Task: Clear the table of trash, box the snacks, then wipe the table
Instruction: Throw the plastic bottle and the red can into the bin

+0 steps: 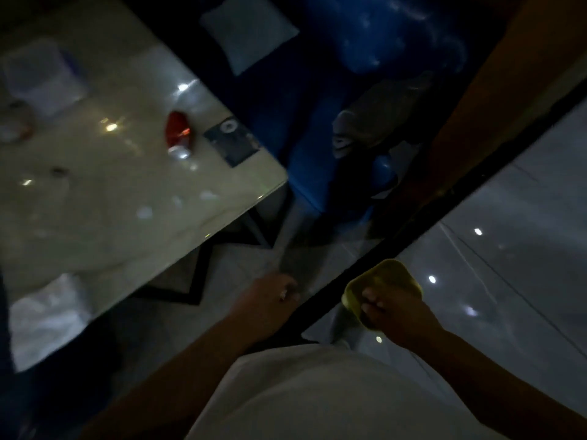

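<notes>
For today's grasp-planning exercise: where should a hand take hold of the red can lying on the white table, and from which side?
Grip the red can around its middle, coming down from above with fingers spanning its width. It seems to lie on its side on the table, with bare surface either side, so its round body is the likeliest hold.

No legible text is being shown. A white ring-shaped mark is being displayed on the dark card [231, 139] at the table [127, 198] edge; markings on the red can [178, 134] are being blurred beyond reading.
</notes>
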